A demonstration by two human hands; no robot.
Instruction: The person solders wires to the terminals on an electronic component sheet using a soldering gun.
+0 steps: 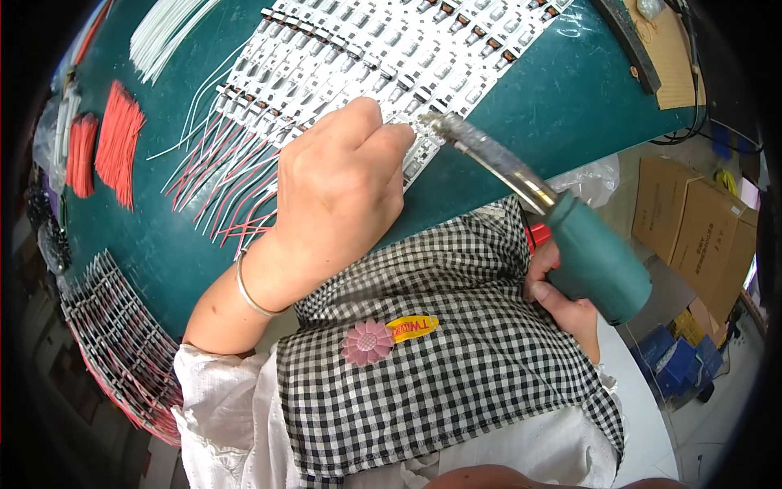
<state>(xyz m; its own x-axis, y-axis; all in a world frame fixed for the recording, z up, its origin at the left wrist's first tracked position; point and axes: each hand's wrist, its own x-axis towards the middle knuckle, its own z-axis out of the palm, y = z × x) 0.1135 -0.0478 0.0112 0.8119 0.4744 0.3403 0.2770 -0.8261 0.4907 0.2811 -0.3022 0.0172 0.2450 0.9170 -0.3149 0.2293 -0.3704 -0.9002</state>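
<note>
My left hand (338,175) is closed in a fist, knuckles up, over the lower edge of a white circuit board panel (456,37). Its fingertips are hidden, so what they pinch does not show. Thin red and white wires (220,175) fan out from the panel beside my wrist. A soldering iron (599,257) with a green handle slants in from the right, its tip close to the panel beside my knuckles. Behind that handle is my right hand (562,301), thumb and fingers closed together and partly covered. Whether it grips the iron does not show.
Bundles of red wires (120,147) and white wires (167,37) lie on the green table mat (529,122). Stacked wired strips (122,342) sit at the lower left. To the right are cardboard boxes (692,216), blue bins (680,363) and a dark bar (631,45).
</note>
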